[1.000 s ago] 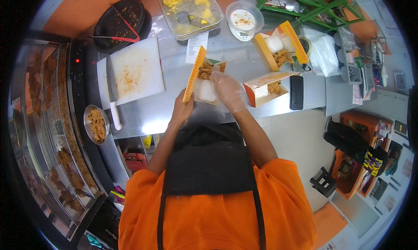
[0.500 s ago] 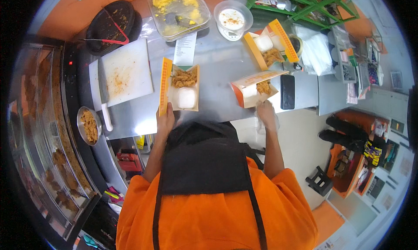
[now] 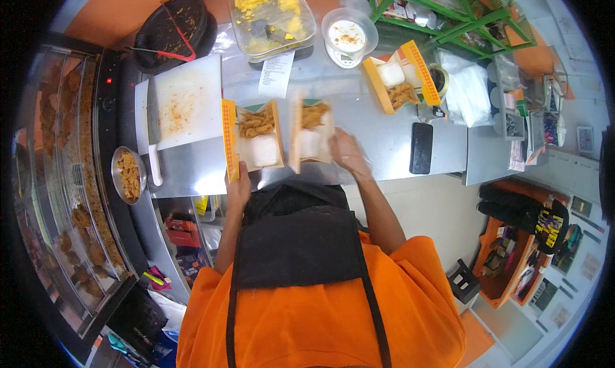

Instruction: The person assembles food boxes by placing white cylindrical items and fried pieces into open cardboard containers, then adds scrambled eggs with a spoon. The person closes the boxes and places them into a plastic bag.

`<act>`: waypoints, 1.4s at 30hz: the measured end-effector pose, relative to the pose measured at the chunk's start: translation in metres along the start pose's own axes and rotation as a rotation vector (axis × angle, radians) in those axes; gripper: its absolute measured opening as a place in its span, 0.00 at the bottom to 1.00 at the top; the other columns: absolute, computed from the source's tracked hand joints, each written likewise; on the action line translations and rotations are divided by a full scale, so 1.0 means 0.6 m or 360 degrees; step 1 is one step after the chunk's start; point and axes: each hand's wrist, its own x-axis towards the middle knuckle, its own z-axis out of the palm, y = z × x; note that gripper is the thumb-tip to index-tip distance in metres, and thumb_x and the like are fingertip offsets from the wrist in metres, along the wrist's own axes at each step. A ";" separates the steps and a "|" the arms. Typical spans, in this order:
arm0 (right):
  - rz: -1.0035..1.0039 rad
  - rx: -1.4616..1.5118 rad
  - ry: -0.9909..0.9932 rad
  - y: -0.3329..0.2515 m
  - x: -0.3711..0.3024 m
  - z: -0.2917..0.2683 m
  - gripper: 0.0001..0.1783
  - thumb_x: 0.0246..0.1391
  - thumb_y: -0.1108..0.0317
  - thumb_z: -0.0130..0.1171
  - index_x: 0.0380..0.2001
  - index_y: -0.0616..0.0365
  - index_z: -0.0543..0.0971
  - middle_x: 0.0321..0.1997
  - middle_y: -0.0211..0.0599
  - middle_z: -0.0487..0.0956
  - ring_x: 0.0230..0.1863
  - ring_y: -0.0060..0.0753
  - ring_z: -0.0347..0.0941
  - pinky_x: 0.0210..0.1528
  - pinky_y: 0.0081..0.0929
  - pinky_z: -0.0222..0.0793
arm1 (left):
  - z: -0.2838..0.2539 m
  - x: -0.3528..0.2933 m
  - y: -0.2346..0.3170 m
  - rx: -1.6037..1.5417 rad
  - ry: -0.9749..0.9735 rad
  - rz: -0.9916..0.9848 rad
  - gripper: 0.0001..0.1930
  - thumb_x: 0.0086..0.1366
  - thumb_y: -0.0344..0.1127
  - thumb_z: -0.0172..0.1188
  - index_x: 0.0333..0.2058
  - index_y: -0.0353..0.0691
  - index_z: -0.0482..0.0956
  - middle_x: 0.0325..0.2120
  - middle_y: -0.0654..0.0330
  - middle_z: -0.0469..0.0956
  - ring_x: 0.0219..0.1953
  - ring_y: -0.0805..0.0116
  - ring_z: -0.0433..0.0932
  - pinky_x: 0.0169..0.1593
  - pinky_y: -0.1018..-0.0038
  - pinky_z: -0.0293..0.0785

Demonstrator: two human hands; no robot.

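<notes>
Cardboard meal box (image 3: 311,134), pale outside with fried strips at the far end and a white block of rice nearer the person, is sitting on the steel counter (image 3: 384,144), just right of a twin box (image 3: 256,140) whose orange lid (image 3: 229,137) is standing open on its left side. Right hand (image 3: 348,151) is resting against the right wall of the first box, fingers spread and only lightly curled; it looks to be steadying or sliding the box, not gripping it tight. Left hand (image 3: 238,187) is at the near left corner of the twin box, under the lid's lower edge; whether the fingers are closing on the lid, I cannot tell.

Judgement on doing this step well: keeping both boxes flat on the counter, pushing from the wall low down so the food is not tipping, and leaving a slim gap between the two so the flaps are not catching.

Further out: white cutting board (image 3: 186,102) with a knife (image 3: 154,140) to the left, a third open box (image 3: 400,80) to the far right, a dark phone (image 3: 421,147) near the counter edge.
</notes>
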 end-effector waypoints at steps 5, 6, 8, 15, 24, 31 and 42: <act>-0.0254 0.0321 0.0189 -0.033 0.024 -0.032 0.21 0.63 0.55 0.46 0.48 0.62 0.74 0.39 0.63 0.79 0.41 0.66 0.76 0.45 0.47 0.72 | -0.010 0.007 0.008 -0.0118 0.0029 0.0041 0.23 0.71 0.41 0.50 0.56 0.28 0.68 0.49 0.42 0.74 0.53 0.49 0.73 0.57 0.63 0.67; 0.0093 0.0337 0.0236 -0.020 0.026 -0.055 0.22 0.63 0.54 0.46 0.50 0.61 0.74 0.40 0.64 0.78 0.42 0.66 0.76 0.45 0.48 0.72 | -0.011 0.006 0.010 -0.0110 0.0065 0.0085 0.22 0.71 0.39 0.51 0.57 0.28 0.67 0.50 0.43 0.74 0.53 0.50 0.73 0.57 0.63 0.67; 0.0478 0.0208 0.0527 0.021 0.032 -0.112 0.24 0.62 0.53 0.47 0.52 0.60 0.72 0.40 0.65 0.78 0.42 0.65 0.76 0.44 0.50 0.72 | -0.011 -0.002 0.015 -0.0093 0.0141 0.0097 0.22 0.70 0.37 0.53 0.58 0.29 0.66 0.52 0.45 0.72 0.53 0.51 0.73 0.57 0.63 0.67; 0.0460 -0.0425 0.0631 0.090 0.073 -0.177 0.19 0.62 0.55 0.45 0.42 0.59 0.75 0.36 0.61 0.79 0.39 0.64 0.76 0.41 0.55 0.71 | 0.014 -0.111 0.040 -0.0323 0.0476 -0.0157 0.23 0.63 0.28 0.55 0.55 0.31 0.60 0.44 0.48 0.69 0.47 0.60 0.71 0.46 0.69 0.73; 0.0270 -0.0537 0.0408 0.130 -0.053 -0.212 0.11 0.60 0.62 0.49 0.34 0.59 0.75 0.29 0.58 0.78 0.34 0.62 0.76 0.36 0.53 0.70 | 0.058 -0.135 0.078 -0.0609 0.0278 -0.0089 0.17 0.62 0.28 0.56 0.49 0.37 0.66 0.43 0.52 0.71 0.41 0.65 0.74 0.42 0.72 0.72; -0.0358 -0.0442 0.0650 0.188 -0.013 -0.208 0.06 0.56 0.70 0.54 0.34 0.61 0.76 0.30 0.54 0.77 0.33 0.61 0.75 0.35 0.50 0.69 | 0.093 -0.050 0.064 -0.1262 0.0444 -0.0731 0.32 0.67 0.39 0.56 0.58 0.37 0.45 0.51 0.44 0.65 0.44 0.58 0.76 0.42 0.62 0.80; -0.0515 -0.0262 0.0284 0.121 0.143 -0.133 0.12 0.57 0.73 0.48 0.41 0.59 0.79 0.38 0.55 0.77 0.44 0.56 0.73 0.49 0.47 0.69 | 0.107 -0.015 0.075 -0.1443 0.0568 -0.0622 0.38 0.68 0.36 0.54 0.64 0.36 0.37 0.51 0.43 0.64 0.49 0.55 0.73 0.45 0.61 0.82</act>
